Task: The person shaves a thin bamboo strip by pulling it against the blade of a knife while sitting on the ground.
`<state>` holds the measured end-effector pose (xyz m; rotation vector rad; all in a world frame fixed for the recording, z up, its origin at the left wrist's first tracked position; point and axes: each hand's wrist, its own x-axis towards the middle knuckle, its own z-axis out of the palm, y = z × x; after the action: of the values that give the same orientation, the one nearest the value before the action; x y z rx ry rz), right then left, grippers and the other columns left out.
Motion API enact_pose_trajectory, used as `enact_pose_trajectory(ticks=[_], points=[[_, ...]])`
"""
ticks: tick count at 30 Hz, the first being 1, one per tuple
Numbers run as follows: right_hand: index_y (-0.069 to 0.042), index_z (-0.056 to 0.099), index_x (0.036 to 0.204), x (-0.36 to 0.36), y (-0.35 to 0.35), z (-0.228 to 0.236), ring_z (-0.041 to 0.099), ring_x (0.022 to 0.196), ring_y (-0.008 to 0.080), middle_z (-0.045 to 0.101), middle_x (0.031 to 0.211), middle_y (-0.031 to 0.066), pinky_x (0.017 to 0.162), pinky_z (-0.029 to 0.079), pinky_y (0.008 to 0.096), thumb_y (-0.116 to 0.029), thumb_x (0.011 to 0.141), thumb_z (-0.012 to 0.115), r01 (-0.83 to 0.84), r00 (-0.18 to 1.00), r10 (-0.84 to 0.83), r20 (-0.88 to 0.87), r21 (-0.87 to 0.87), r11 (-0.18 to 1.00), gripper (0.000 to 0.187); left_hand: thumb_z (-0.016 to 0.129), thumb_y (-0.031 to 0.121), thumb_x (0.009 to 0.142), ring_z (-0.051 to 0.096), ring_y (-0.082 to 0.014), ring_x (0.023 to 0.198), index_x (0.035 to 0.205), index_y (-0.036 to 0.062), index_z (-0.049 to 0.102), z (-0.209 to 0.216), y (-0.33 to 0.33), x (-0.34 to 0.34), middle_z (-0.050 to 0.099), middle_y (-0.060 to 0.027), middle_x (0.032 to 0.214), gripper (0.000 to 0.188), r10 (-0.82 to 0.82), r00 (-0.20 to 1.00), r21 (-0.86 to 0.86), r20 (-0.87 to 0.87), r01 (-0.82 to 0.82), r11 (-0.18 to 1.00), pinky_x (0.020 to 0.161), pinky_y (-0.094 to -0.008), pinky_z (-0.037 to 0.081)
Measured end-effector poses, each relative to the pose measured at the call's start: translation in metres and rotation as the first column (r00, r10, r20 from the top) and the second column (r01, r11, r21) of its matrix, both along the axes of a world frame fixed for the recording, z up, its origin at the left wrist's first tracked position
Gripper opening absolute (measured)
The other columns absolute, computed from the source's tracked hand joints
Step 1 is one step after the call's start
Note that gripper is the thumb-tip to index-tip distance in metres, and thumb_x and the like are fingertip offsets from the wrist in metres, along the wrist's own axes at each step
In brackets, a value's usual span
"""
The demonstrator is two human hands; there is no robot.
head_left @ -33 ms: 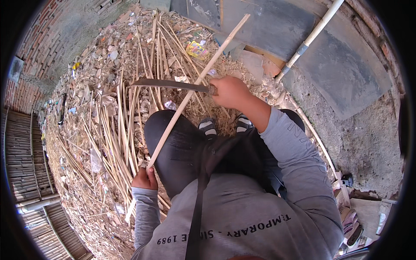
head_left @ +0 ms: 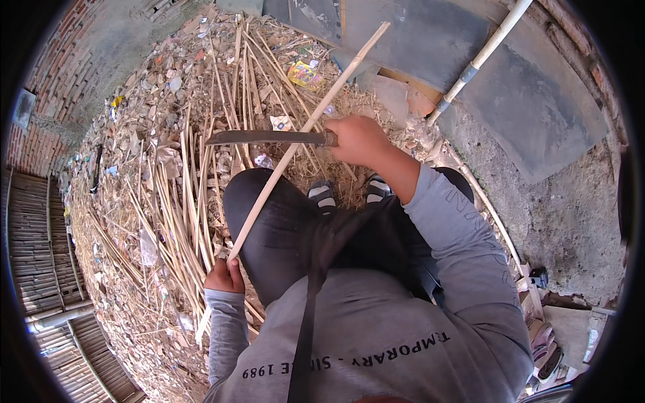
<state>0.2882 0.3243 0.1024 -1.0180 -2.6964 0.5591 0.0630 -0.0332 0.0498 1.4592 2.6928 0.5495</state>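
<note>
A long pale bamboo strip (head_left: 269, 185) runs slantwise from beside my left knee up to the far right. My left hand (head_left: 225, 277) is closed round its near end. My right hand (head_left: 359, 140) grips the handle of a machete (head_left: 252, 137), whose dark blade points left. The blade crosses the strip around its middle, close to the handle; it appears to touch it. Most of the handle is hidden inside my right fist.
Many split bamboo strips (head_left: 191, 208) lie on the littered ground to my left and ahead. Dark flat panels (head_left: 416, 43) and a pale pole (head_left: 480, 64) lean at the far right. A rough grey wall (head_left: 537, 221) stands to the right, a bamboo-slat screen (head_left: 37, 235) to the left.
The machete's tip has swung slightly toward me, and more of the blade's flat side shows. The bamboo strip and my left hand have hardly moved.
</note>
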Motion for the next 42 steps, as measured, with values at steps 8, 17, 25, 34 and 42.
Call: enact_pose_trajectory(ticks=[8, 17, 25, 34, 42], points=[[-0.011, 0.068, 0.098, -0.002, -0.001, 0.005, 0.066, 0.082, 0.0363, 0.068, 0.085, 0.0155, 0.074, 0.053, 0.0474, -0.021, 0.073, 0.064, 0.025, 0.994, -0.027, 0.104, 0.019, 1.000, 0.027, 0.053, 0.036, 0.097, 0.055, -0.0443, 0.055, 0.073, 0.0041, 0.050, 0.002, -0.005, -0.005, 0.054, -0.0219, 0.059, 0.040, -0.013, 1.000, -0.056, -0.019, 0.012, 0.998, 0.049, -0.0514, 0.041], [-0.009, 0.067, 0.091, 0.007, 0.014, -0.010, 0.066, 0.083, 0.0366, 0.068, 0.086, 0.0166, 0.074, 0.053, 0.0466, -0.023, 0.073, 0.065, 0.153, 0.988, -0.153, -0.027, -0.027, 0.988, 0.023, 0.052, 0.039, 0.096, 0.053, -0.0451, 0.054, 0.070, 0.0035, 0.048, 0.007, -0.003, -0.008, 0.052, -0.0213, 0.056, 0.044, -0.027, 1.000, -0.078, 0.012, 0.027, 0.997, 0.049, -0.0512, 0.039], [-0.010, 0.068, 0.091, 0.017, 0.041, -0.027, 0.066, 0.085, 0.0362, 0.068, 0.088, 0.0165, 0.076, 0.052, 0.0462, -0.021, 0.072, 0.064, 0.274, 0.961, -0.276, 0.004, -0.147, 0.951, 0.022, 0.051, 0.038, 0.097, 0.054, -0.0449, 0.053, 0.071, 0.0038, 0.050, 0.011, -0.002, -0.010, 0.053, -0.0216, 0.056, 0.043, -0.041, 0.999, -0.081, 0.010, 0.042, 0.996, 0.049, -0.0527, 0.040], [-0.011, 0.067, 0.098, 0.027, 0.052, -0.038, 0.066, 0.086, 0.0357, 0.069, 0.090, 0.0151, 0.077, 0.053, 0.0462, -0.023, 0.073, 0.064, 0.268, 0.963, -0.267, 0.029, -0.121, 0.956, 0.028, 0.052, 0.035, 0.096, 0.055, -0.0444, 0.054, 0.071, 0.0043, 0.049, 0.012, 0.003, -0.010, 0.053, -0.0211, 0.057, 0.040, -0.047, 0.999, -0.068, 0.013, 0.048, 0.997, 0.050, -0.0518, 0.041], [-0.006, 0.068, 0.102, 0.004, -0.003, 0.004, 0.065, 0.086, 0.0390, 0.068, 0.090, 0.0207, 0.078, 0.053, 0.0462, -0.022, 0.071, 0.066, 0.003, 0.983, 0.000, 0.185, -0.020, 1.000, 0.034, 0.052, 0.037, 0.097, 0.054, -0.0429, 0.052, 0.068, 0.0034, 0.048, 0.016, 0.002, -0.017, 0.051, -0.0207, 0.054, 0.045, -0.077, 0.995, -0.052, 0.071, 0.081, 0.995, 0.049, -0.0496, 0.040]])
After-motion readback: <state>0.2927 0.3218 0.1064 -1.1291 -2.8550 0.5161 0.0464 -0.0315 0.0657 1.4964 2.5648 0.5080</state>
